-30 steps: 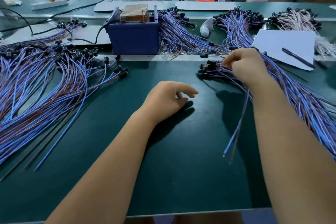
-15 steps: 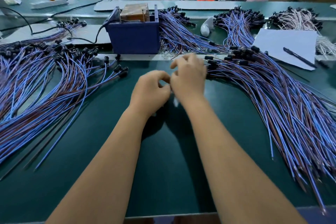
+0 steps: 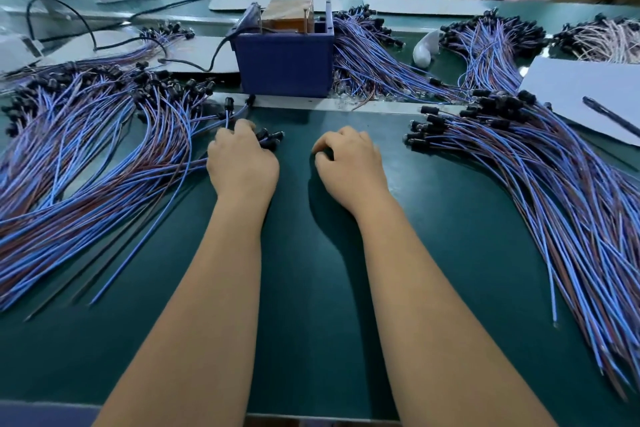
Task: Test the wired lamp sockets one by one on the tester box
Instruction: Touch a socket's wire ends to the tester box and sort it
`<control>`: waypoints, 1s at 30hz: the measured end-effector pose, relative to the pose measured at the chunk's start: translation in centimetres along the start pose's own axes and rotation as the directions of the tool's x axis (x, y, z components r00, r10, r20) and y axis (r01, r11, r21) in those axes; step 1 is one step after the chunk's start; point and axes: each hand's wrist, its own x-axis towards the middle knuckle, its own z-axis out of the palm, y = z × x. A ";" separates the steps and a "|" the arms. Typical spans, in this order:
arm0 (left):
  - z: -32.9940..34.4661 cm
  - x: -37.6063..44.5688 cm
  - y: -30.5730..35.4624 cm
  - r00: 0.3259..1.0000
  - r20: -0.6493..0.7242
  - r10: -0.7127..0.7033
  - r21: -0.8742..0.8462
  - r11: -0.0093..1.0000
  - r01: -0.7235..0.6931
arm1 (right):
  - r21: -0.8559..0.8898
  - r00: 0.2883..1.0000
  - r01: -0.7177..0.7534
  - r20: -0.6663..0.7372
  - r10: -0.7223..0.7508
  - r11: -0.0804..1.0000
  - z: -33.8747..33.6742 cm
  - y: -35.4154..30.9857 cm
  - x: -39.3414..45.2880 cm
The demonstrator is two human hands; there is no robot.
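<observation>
Resting at the inner edge of the left pile of wired sockets, the left hand curls its fingers over a few black sockets. Behind stands the blue tester box. Right hand, fingers loosely curled and empty, lies on the green table, near the right pile.

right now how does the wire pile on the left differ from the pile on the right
The left pile fans toward the left edge, and the left hand touches its black sockets. The right pile sweeps toward the near right corner, and the right hand is clear of it. Both are blue and brown leads with black sockets.
</observation>
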 end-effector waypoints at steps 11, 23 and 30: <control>0.2 0.7 -0.7 0.997 -0.073 0.037 -0.055 0.998 -0.041 | 0.027 1.000 -0.002 0.025 0.002 1.000 -0.3 -0.4 -0.5; 0.7 0.2 -0.4 0.989 -0.146 0.037 -0.133 0.990 -0.057 | 0.044 1.000 -0.008 0.025 0.007 0.999 -0.3 -0.4 -0.6; -0.3 -0.5 1.3 0.968 -0.245 0.045 -0.679 0.706 -0.204 | 0.401 0.984 -0.020 -0.156 0.090 0.916 -0.6 -1.0 -0.8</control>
